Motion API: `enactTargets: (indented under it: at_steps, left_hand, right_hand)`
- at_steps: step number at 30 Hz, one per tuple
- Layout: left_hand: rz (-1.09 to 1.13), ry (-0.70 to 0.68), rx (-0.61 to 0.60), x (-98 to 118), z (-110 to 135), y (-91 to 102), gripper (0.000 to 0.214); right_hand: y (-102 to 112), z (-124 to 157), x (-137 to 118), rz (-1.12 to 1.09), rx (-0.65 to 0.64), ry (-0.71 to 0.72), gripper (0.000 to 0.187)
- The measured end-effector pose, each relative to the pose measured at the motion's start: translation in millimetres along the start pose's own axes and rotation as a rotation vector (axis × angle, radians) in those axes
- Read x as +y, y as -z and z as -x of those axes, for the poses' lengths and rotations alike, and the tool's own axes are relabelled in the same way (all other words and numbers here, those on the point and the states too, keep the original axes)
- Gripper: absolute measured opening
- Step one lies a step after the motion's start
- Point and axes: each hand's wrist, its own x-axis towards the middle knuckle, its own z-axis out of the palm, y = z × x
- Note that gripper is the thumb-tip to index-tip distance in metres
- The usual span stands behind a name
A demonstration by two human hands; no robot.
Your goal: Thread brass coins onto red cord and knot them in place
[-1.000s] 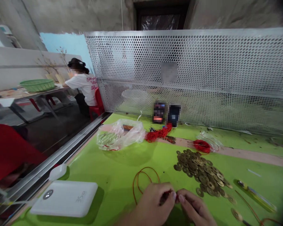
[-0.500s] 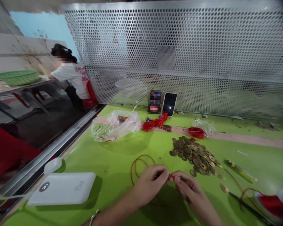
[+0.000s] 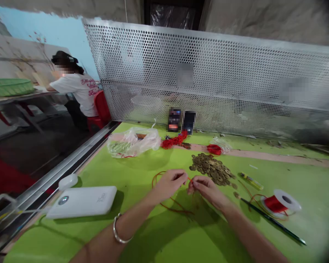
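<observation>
Both hands meet above the green table point(image 3: 142, 233), pinching a thin red cord point(image 3: 190, 179) stretched between them. My left hand point(image 3: 171, 180) has thumb and forefinger closed on one part of it. My right hand point(image 3: 205, 186) grips the cord a short way to the right, fingers curled. Loose loops of the cord lie on the table beneath and left of my left hand. Just beyond my right hand is a pile of brass coins with holes point(image 3: 211, 167). To its right lie a dark green stick like a pencil or brush point(image 3: 274, 221) and a spool of red thread point(image 3: 275, 202).
A white power bank point(image 3: 82, 202) with a cable lies at the left. Farther back are a plastic bag point(image 3: 131, 142), red cord bundles point(image 3: 175, 140), two phones point(image 3: 174, 119) and a yellow cutter point(image 3: 251, 180). A perforated metal panel point(image 3: 222, 80) borders the table; another person point(image 3: 79, 91) sits beyond.
The camera view has tilted up and shifted. My hands have drawn slightly apart, and a short length of red cord now shows between them.
</observation>
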Motion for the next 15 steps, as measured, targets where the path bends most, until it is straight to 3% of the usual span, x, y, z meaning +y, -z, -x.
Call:
enactTargets:
  at_steps: [4,10,15]
  left_hand:
    - [0.009,-0.075,-0.013,3,-3,5.8,0.031]
    - [0.072,-0.193,0.035,9,-7,13.7,0.030]
    - [0.023,-0.175,0.083,10,-9,16.0,0.029]
  right_hand:
    - [2,-2,-4,0.073,-0.025,0.051,0.033]
    - [-15,-4,-14,0.048,0.028,0.140,0.038]
    - [-29,-8,-15,0.072,0.062,0.161,0.042]
